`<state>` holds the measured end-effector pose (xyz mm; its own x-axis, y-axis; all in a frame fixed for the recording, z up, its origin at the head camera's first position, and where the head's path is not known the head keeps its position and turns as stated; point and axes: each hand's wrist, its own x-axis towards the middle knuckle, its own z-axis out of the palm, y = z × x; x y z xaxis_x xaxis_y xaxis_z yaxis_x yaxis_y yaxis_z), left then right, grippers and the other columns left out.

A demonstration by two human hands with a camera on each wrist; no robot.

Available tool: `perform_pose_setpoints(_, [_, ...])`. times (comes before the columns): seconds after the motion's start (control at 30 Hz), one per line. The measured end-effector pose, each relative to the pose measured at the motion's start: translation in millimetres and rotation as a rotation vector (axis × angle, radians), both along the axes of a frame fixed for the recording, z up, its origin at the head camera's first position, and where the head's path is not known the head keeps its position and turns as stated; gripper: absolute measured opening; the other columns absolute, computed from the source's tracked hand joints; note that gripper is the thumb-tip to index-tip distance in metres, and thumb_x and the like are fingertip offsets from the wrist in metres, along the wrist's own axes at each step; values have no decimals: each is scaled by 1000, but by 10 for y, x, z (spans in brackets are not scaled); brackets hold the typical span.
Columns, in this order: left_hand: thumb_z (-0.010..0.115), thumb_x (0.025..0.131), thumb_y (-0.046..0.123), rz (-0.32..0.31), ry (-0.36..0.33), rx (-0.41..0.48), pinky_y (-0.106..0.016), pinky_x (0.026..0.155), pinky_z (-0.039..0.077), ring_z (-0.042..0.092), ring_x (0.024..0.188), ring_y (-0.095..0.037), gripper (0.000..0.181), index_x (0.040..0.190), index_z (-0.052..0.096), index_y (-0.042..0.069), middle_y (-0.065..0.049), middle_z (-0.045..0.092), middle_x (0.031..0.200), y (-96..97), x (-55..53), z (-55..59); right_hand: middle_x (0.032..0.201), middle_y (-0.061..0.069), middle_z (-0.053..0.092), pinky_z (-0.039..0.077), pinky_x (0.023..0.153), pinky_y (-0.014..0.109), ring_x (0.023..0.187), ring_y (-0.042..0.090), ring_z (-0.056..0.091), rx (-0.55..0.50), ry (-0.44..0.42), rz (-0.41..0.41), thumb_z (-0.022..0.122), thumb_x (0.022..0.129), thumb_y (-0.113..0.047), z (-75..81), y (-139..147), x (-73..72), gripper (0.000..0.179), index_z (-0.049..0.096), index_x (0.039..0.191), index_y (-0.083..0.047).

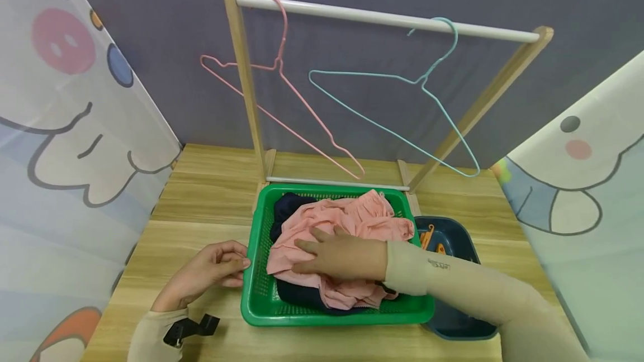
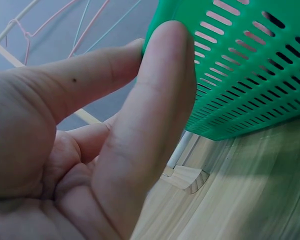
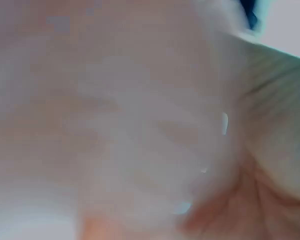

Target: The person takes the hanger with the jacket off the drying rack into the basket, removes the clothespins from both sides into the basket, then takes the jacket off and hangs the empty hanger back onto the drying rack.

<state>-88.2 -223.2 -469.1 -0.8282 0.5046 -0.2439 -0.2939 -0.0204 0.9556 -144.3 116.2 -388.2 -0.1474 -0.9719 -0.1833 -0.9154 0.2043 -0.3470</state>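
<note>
A green basket (image 1: 255,312) stands on the table, piled with clothes. On top lies a crumpled pink garment (image 1: 322,217) with a gathered edge, over dark navy clothing (image 1: 302,295). My right hand (image 1: 334,256) rests on the pink garment, its fingers spread and reaching left. Blurred pink cloth (image 3: 130,100) fills most of the right wrist view, close to the palm. At the basket's left side, my left hand (image 1: 213,270) pinches the rim between thumb and finger, as the left wrist view (image 2: 135,120) shows.
Behind the basket stands a wooden rack with a white rail (image 1: 352,13). A pink hanger (image 1: 312,110) and a light-blue hanger (image 1: 372,116) hang from it. A dark blue bin (image 1: 465,328) with orange hangers (image 1: 426,237) sits right of the basket, partly under my right arm.
</note>
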Motion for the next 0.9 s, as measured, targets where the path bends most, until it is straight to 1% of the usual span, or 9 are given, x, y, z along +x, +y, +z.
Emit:
perform_pose_setpoints(0.07, [63, 100, 7, -4, 1, 2, -50, 80, 57, 70, 86, -22, 26, 115, 55, -12, -14, 70, 97, -5, 6, 9, 159, 8, 33, 40, 107, 57, 144, 35, 30, 181, 293, -77, 61, 102, -26, 199, -78, 85, 56, 40, 153, -33])
perform_pose_setpoints(0.17, [62, 100, 7, -8, 4, 6, -49, 79, 57, 70, 86, -22, 26, 115, 55, -13, -13, 70, 97, -10, 12, 18, 155, 16, 37, 43, 106, 53, 142, 36, 34, 39, 316, -151, 72, 95, -35, 381, 170, 95, 67, 41, 153, -24])
perform_pose_setpoints(0.27, [61, 101, 7, -11, 5, 12, -48, 79, 58, 71, 85, -22, 26, 116, 54, -13, -14, 70, 97, -13, 10, 14, 158, 21, 28, 47, 102, 50, 142, 38, 34, -54, 179, -378, 71, 94, -41, 456, 535, 99, 75, 35, 156, -18])
perform_pose_setpoints(0.4, [61, 101, 7, -9, 7, 5, -47, 78, 58, 70, 85, -22, 27, 116, 55, -13, -14, 70, 97, -23, 9, 0, 162, 24, 11, 50, 95, 55, 136, 46, 39, -19, -61, -777, 61, 95, -57, 362, 912, 90, 83, 26, 160, -19])
perform_pose_setpoints(0.47, [61, 101, 8, -8, 9, -3, -48, 78, 58, 70, 85, -22, 27, 116, 55, -13, -14, 70, 97, -31, 12, -1, 161, 27, 11, 46, 97, 62, 134, 49, 40, -17, -129, -855, 57, 95, -62, 266, 1011, 64, 87, 24, 160, -16])
perform_pose_setpoints(0.53, [61, 101, 8, -8, 13, -7, -48, 78, 58, 71, 85, -23, 26, 116, 55, -13, -15, 70, 98, -36, 14, -1, 161, 27, 13, 42, 99, 65, 137, 48, 36, -39, -199, -873, 58, 94, -62, 166, 1049, 36, 88, 24, 160, -14])
perform_pose_setpoints(0.63, [60, 101, 7, -14, 15, -5, -48, 79, 58, 71, 85, -23, 26, 116, 55, -13, -15, 70, 98, -32, 13, 1, 155, 25, 28, 40, 102, 64, 137, 43, 37, -80, -255, -823, 62, 95, -56, 19, 993, -8, 84, 30, 158, -11])
perform_pose_setpoints(0.77, [60, 102, 7, -22, 8, 9, -48, 79, 58, 71, 86, -23, 26, 116, 55, -13, -15, 70, 99, -12, 6, 9, 135, 16, 47, 48, 96, 48, 118, 29, 50, -72, -254, -656, 67, 95, -46, -142, 797, -52, 72, 42, 150, -7])
perform_pose_setpoints(0.9, [60, 101, 8, -23, 1, 11, -49, 79, 58, 71, 85, -23, 26, 116, 55, -13, -15, 70, 99, 9, 3, 20, 126, 12, 49, 47, 92, 34, 111, 23, 47, -37, -271, -503, 68, 93, -36, -261, 601, -70, 51, 57, 135, -8])
